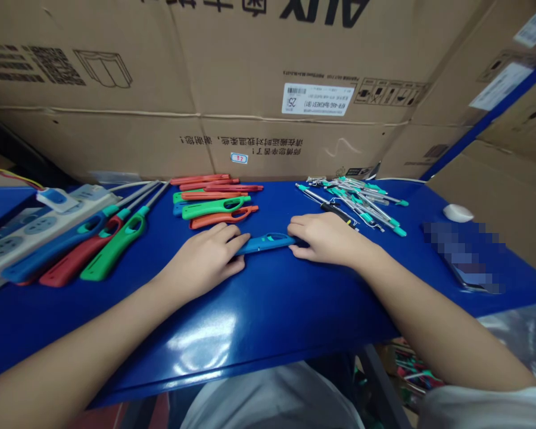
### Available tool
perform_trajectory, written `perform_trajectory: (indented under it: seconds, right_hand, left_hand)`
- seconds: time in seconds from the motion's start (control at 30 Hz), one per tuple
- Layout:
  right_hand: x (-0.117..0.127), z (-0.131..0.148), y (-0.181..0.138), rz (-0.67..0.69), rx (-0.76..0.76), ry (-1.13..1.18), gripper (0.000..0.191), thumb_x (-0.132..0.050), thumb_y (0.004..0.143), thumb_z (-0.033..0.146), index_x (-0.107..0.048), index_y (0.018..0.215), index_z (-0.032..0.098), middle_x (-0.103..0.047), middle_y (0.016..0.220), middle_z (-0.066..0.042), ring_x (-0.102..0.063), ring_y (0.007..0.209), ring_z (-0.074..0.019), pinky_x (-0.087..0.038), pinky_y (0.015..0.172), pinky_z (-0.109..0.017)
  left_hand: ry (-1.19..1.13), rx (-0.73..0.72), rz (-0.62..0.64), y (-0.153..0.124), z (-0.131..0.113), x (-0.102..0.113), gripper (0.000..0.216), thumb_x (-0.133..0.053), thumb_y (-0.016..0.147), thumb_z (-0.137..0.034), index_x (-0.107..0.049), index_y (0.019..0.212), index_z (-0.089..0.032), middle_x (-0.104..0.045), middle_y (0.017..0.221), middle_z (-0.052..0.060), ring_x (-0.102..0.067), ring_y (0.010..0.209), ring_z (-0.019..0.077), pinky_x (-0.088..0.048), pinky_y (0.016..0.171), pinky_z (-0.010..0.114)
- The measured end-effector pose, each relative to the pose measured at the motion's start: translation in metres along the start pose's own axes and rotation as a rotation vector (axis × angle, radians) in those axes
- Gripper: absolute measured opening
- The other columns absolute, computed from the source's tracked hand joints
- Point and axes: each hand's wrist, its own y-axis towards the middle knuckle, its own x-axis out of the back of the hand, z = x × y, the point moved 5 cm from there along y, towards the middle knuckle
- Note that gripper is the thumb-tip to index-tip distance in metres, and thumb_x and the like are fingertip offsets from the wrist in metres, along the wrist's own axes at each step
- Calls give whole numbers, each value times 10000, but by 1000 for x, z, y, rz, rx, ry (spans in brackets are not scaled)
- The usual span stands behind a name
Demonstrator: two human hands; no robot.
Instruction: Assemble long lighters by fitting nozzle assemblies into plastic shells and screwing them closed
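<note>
Between my two hands lies a blue lighter handle (265,243), held just above or on the table, its trigger loop facing away from me. My left hand (208,260) is closed around its left end, thumb below and fingers above. At the other end, my right hand (325,239) pinches the narrow tip; the fingertips partly cover it. Just beyond my left hand is a stack of red, orange, green and blue lighter handles (218,207). Past my right hand lies a pile of metal lighter rods with teal ends (366,199), beside a black-handled screwdriver (335,211).
Lighters with rods fitted, blue, red and green (111,247), lie at the left beside a white power strip (40,226). A large cardboard box (196,137) walls off the back of the blue table (268,316). At the right are a small white object (458,213) and a blurred phone-like object (464,256).
</note>
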Motion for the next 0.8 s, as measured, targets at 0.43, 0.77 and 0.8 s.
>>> perform_trajectory:
  seconds: [0.43, 0.77, 0.8]
  right_hand:
    - [3, -6, -4, -271, 191, 112, 292, -516, 1018, 370, -652, 870, 158, -670, 847, -81, -545, 780, -208, -374, 685, -322]
    - [6, -10, -1, -241, 127, 250, 286, -480, 1034, 378, -659, 991, 159, -686, 954, -93, -567, 882, -233, -414, 843, -372]
    - [5, -9, -1, -217, 118, 242, 309, -446, 1045, 371, -652, 968, 154, -677, 930, -93, -563, 866, -231, -410, 838, -376]
  left_hand:
    - [-210, -10, -84, -1, 5, 15, 397, -418, 1064, -441, -682, 1102, -146, -696, 984, 94, -669, 945, 263, -549, 828, 380]
    - [-417, 76, -203, -2, 9, 17, 362, -574, 1001, -480, -703, 1176, -191, -756, 1083, 66, -721, 983, 221, -566, 905, 325]
    - [-425, 88, -217, -3, 9, 18, 403, -604, 980, -500, -682, 1235, -197, -752, 1130, 69, -719, 1019, 226, -564, 934, 330]
